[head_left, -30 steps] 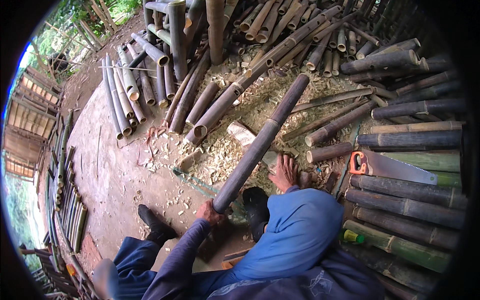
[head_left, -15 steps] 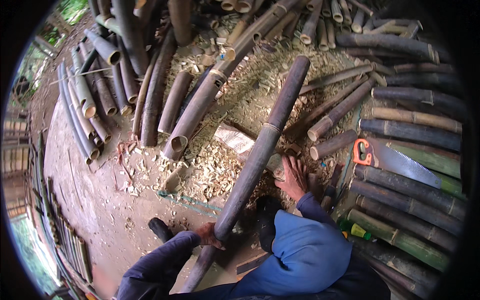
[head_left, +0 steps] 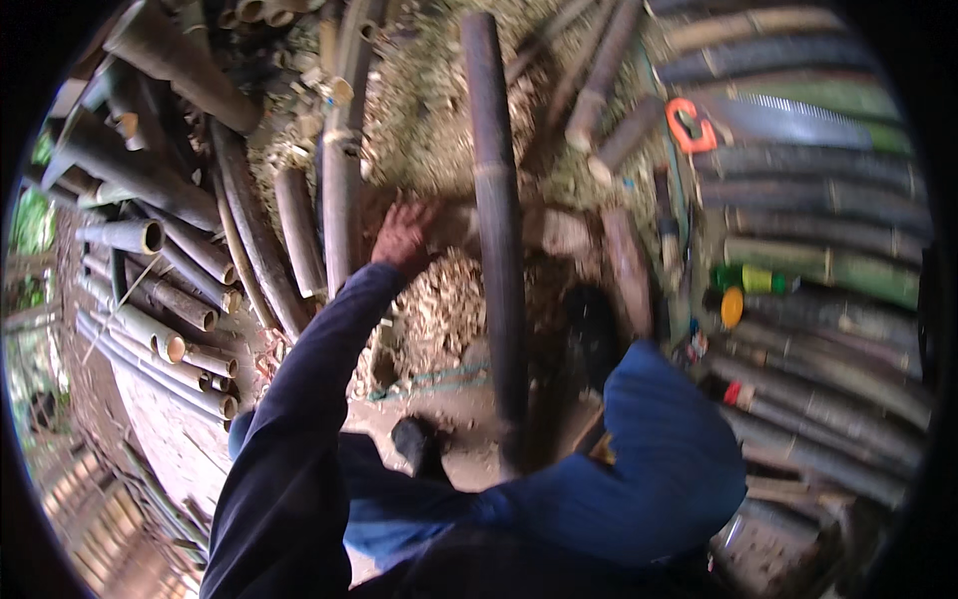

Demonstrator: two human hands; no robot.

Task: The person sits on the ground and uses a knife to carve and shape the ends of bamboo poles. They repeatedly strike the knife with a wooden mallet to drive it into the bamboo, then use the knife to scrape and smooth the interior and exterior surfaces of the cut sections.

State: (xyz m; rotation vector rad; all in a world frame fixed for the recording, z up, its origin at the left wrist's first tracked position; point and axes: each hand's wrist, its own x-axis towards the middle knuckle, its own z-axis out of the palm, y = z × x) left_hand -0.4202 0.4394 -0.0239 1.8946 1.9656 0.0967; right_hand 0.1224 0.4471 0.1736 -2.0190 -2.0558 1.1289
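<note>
A dark bamboo pole (head_left: 497, 230) lies lengthwise in front of me, crossing over a wooden block (head_left: 564, 234) set among shavings. To the left of the pole, my left hand (head_left: 403, 238) reaches forward with its fingers apart, at the block's left end. It looks as if it rests there, though motion smears the contact. Nothing shows in its grasp. My right hand is out of sight. The pole's near end drops between my legs, where its tip is blurred.
Pale shavings (head_left: 439, 311) cover the ground around the block. A saw with an orange handle (head_left: 691, 126) lies on bamboo poles at the right, near a green bottle (head_left: 748, 279). More cut bamboo (head_left: 150, 319) is piled at the left. My dark shoes flank the pole.
My left hand has let go of the pole's near part and moved forward to the block's left end. My right hand has left the block and the view. The view has turned.
</note>
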